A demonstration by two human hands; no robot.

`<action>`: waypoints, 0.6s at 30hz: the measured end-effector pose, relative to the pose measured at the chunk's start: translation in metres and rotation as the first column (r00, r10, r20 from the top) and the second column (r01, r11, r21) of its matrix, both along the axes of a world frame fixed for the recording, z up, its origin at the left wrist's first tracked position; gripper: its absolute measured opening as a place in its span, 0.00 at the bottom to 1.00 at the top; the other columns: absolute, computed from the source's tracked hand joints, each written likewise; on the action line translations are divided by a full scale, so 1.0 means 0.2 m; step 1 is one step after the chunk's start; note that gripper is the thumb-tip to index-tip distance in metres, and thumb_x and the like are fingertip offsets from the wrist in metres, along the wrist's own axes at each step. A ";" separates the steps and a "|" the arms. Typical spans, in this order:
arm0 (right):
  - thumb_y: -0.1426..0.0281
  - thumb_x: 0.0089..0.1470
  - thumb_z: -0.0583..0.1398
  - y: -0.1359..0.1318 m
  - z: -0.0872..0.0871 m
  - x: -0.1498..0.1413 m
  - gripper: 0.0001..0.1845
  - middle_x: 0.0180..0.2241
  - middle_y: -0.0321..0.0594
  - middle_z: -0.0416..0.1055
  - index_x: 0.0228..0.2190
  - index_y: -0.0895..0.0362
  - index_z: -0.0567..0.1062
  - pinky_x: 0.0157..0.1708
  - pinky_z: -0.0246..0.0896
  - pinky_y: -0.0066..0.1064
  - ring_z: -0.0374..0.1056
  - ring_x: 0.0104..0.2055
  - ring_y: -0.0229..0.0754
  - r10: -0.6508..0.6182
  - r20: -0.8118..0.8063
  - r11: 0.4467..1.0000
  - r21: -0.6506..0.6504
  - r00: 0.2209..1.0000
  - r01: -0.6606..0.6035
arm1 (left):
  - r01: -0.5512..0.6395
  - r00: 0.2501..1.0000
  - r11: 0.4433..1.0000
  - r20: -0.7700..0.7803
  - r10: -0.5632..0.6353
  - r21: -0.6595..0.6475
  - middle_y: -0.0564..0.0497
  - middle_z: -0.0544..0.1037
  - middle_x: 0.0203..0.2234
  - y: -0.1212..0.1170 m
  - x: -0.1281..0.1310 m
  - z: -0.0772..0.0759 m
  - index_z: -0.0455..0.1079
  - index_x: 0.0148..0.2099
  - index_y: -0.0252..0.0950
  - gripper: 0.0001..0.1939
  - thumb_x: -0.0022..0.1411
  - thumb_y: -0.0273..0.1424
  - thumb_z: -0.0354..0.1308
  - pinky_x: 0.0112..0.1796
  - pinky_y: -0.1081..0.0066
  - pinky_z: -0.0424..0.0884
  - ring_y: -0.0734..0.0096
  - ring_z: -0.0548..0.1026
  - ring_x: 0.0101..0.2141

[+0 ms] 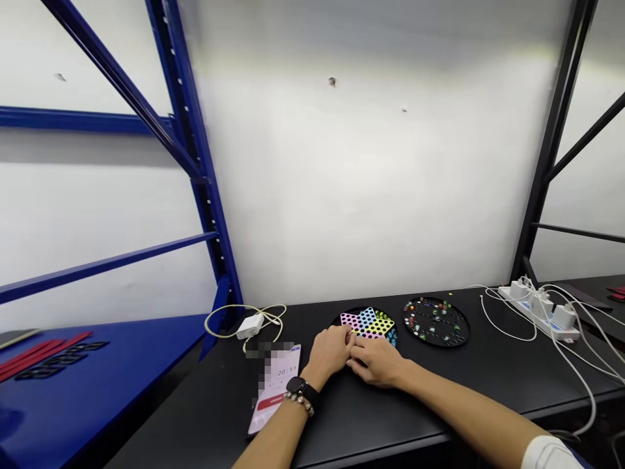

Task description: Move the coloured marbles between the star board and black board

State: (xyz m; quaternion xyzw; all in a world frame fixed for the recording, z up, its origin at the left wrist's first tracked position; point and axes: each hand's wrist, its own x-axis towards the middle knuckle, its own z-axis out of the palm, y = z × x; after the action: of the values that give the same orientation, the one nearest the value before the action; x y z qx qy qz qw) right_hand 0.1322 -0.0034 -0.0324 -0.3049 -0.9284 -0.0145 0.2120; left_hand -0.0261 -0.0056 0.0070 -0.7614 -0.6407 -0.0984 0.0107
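A round black board lies near the wall, with a star-shaped sheet on it in pink, pale blue and yellow, full of dark holes. Brighter yellow and blue patches show along the board's right side. Over its near edge, my left hand curls its fingers inward; a dark watch and a bead bracelet circle that wrist. Fingertips of my right hand meet those of the left, bent and close together at the sheet's lower edge. Whatever is between the fingers is hidden or too small to make out.
A round black tray with several glass marbles lies to the right. Left of my hands are a phone and a white charger with its cable. A power strip trails white cables at the right. Blue shelving rises at left.
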 end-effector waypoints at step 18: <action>0.64 0.59 0.57 -0.01 -0.03 -0.02 0.08 0.34 0.39 0.66 0.32 0.55 0.71 0.36 0.55 0.31 0.61 0.36 0.40 0.003 -0.106 0.998 0.069 0.994 0.005 | 0.003 0.999 0.998 0.033 -0.001 -0.058 0.51 0.80 0.33 -0.01 -0.16 0.10 0.75 0.32 0.42 0.07 0.54 0.31 0.54 0.33 0.70 0.65 0.64 0.77 0.35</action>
State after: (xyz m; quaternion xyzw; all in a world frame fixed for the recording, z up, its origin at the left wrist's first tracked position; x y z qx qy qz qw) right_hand 0.1282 -0.0058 -0.0376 -0.2981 -0.9146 -0.0306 0.2715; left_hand -0.0574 -0.0066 0.0273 -0.7604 -0.6425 -0.0923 -0.0224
